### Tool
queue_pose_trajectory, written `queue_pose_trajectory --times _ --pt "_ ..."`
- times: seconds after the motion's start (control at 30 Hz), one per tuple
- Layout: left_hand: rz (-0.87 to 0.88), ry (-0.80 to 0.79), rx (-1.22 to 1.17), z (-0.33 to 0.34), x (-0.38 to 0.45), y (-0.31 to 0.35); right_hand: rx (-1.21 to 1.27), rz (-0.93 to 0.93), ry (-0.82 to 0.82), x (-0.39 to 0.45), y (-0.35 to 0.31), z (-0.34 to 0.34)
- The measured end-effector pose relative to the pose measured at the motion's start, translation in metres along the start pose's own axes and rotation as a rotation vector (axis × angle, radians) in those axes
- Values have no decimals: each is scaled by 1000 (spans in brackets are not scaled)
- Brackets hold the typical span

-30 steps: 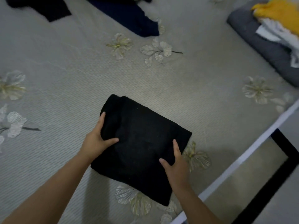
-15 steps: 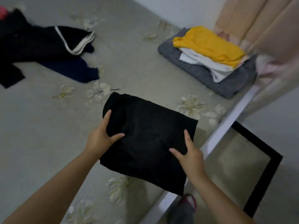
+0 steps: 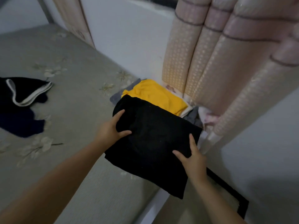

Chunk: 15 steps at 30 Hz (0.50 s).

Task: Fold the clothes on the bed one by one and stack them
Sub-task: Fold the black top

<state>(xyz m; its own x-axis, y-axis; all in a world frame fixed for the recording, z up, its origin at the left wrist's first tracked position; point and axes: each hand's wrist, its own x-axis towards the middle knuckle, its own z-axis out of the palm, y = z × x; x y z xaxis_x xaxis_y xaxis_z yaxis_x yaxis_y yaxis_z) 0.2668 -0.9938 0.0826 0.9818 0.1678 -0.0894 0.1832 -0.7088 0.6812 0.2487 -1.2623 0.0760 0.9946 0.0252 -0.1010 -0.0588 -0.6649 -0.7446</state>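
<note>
A folded black garment (image 3: 153,143), roughly rectangular, is held up between two bare hands above the near right edge of the bed, its far end overlapping the view of a stack of folded clothes. The left hand (image 3: 111,129) grips the garment's left edge, thumb lying across the top of the cloth and the fingers curled around the fold. The right hand (image 3: 193,156) pinches the right side near the lower corner, thumb and forefinger spread on top of the fabric (the other fingers are hidden beneath it). The garment's near corner hangs past the bed's pale edge (image 3: 155,201). Just beyond it lies the stack: a yellow garment (image 3: 155,94) on top, a white layer (image 3: 188,110) peeking out below that, and a grey folded piece (image 3: 116,97) at the bottom, all set in the bed's far right corner against the white wall (image 3: 129,38). A pinkish patterned curtain (image 3: 218,62) hangs at the right, its hem reaching down beside the stack. The bed is covered by a grey-green sheet with pale flower prints (image 3: 72,78). Well to the left on the sheet lies an unfolded dark garment with white-striped trim (image 3: 21,101), partly over a navy piece (image 3: 24,126). On the floor at lower right, a dark frame-like border (image 3: 233,196) shows.
</note>
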Motion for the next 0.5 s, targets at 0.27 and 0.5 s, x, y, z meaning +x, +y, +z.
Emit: queue_pose_trajectory --times 0.27,0.5 --pt "78 75 73 -39 178 49 63 -47 113 151 -52 -22" --pt "-92 21 476 -14 278 39 -76 155 -164 244 -43 18"
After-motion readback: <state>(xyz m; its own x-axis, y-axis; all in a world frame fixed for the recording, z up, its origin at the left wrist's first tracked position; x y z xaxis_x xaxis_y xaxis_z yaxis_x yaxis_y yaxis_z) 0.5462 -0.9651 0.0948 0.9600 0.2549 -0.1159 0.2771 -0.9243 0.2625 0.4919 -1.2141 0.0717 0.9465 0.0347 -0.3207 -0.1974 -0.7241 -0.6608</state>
